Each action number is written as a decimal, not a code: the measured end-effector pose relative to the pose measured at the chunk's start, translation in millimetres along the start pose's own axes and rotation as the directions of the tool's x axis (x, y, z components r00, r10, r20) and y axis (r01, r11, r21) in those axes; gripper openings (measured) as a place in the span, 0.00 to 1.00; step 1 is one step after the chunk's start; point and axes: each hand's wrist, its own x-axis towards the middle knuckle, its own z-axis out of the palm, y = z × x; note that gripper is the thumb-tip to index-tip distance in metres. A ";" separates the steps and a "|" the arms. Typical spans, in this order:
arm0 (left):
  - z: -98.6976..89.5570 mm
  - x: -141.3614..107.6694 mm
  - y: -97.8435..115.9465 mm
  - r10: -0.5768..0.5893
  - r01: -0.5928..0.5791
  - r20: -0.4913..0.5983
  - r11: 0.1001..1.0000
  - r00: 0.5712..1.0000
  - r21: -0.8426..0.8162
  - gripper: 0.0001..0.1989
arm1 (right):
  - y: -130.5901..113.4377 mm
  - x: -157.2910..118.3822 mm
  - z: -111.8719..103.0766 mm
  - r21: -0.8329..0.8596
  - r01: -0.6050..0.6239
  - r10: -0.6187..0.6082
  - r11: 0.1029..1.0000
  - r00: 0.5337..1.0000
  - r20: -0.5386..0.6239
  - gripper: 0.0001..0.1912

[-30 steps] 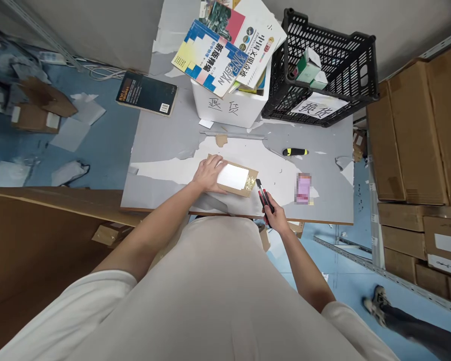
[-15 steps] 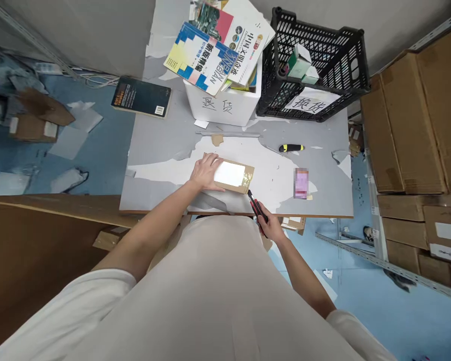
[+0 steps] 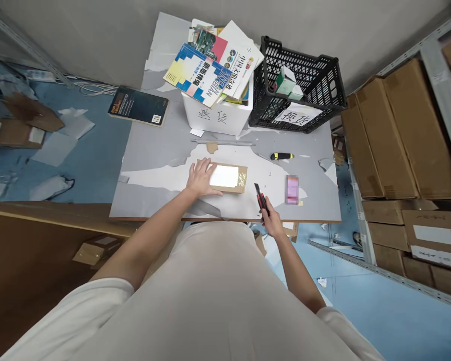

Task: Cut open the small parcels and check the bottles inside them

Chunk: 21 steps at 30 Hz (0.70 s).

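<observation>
A small cardboard box (image 3: 242, 186) with a white label lies on the torn paper of the table. My left hand (image 3: 200, 177) spans its left end, fingers at the far edge and thumb along the near edge, holding it against the tabletop. Shiny tape shows on the box's right end. To the right of the box, my right hand (image 3: 271, 219) is wrapped round a red and black box cutter (image 3: 262, 199). Its blade points up and away from me, apart from the box, over the table's front edge.
A yellow and black cutter (image 3: 282, 156) and a pixelated pinkish item (image 3: 292, 190) lie on the right. Behind stand a white bin (image 3: 215, 120) heaped with books and a black crate (image 3: 299, 95). A dark book (image 3: 139, 106) overhangs the left edge. Cartons (image 3: 421, 135) line the right.
The box cutter has drawn away from the box's right end, to the right, and its blade now points more upright. My left hand still holds the box, which lies straighter. The view has shifted slightly.
</observation>
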 end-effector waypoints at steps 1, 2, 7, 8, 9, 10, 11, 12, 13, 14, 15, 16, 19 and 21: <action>0.5 -1.0 -1.0 0.014 -0.014 -0.025 1.000 1.000 0.000 0.54 | 3.7 6.3 -2.1 -0.049 -0.005 0.003 0.999 0.999 -0.040 0.34; 1.3 -2.6 -1.9 0.035 -0.035 -0.054 0.999 0.998 -0.001 0.51 | 7.7 13.9 -3.7 -0.103 -0.015 0.007 0.995 0.997 -0.074 0.34; 10.8 -20.0 2.0 0.200 -0.202 -0.154 0.979 0.968 0.002 0.25 | 26.5 62.5 3.7 -0.410 -0.123 0.064 0.904 0.986 -0.155 0.36; 13.4 -25.0 4.7 0.224 -0.225 -0.150 0.974 0.963 0.008 0.22 | 29.5 70.8 8.2 -0.457 -0.151 0.085 0.876 0.983 -0.162 0.36; 15.9 -30.0 7.7 0.239 -0.239 -0.140 0.971 0.961 0.014 0.19 | 31.8 77.3 13.1 -0.494 -0.185 0.113 0.850 0.979 -0.172 0.35; 18.4 -34.8 10.7 0.244 -0.244 -0.130 0.970 0.961 0.020 0.18 | 33.5 81.7 18.1 -0.523 -0.218 0.142 0.824 0.973 -0.181 0.35; 20.8 -39.3 13.5 0.242 -0.241 -0.123 0.970 0.962 0.024 0.18 | 34.5 84.2 22.6 -0.544 -0.242 0.164 0.803 0.968 -0.188 0.35; 23.1 -43.3 15.8 0.237 -0.235 -0.121 0.972 0.964 0.026 0.19 | 34.8 84.7 26.3 -0.557 -0.252 0.174 0.791 0.966 -0.191 0.35; 25.3 -46.7 17.7 0.232 -0.230 -0.121 0.973 0.965 0.027 0.19 | 34.3 83.9 28.7 -0.565 -0.242 0.166 0.788 0.969 -0.184 0.35; 27.3 -49.5 19.0 0.226 -0.224 -0.125 0.974 0.966 0.026 0.19 | 32.8 82.5 29.3 -0.572 -0.213 0.141 0.792 0.976 -0.169 0.35; 29.3 -51.6 19.7 0.222 -0.221 -0.129 0.975 0.966 0.024 0.20 | 30.2 81.3 28.0 -0.579 -0.168 0.100 0.797 0.984 -0.148 0.35; 31.3 -53.1 20.0 0.219 -0.218 -0.134 0.976 0.967 0.021 0.20 | 26.0 81.1 24.8 -0.589 -0.114 0.047 0.800 0.991 -0.128 0.35; 36.7 -54.7 18.7 0.208 -0.209 -0.150 0.978 0.967 0.012 0.20 | 1.4 92.4 7.5 -0.614 0.071 -0.161 0.786 0.983 -0.093 0.35; 40.0 -54.2 17.0 0.203 -0.206 -0.162 0.979 0.966 0.001 0.20 | -25.0 109.0 -3.4 -0.610 0.173 -0.279 0.773 0.957 -0.083 0.34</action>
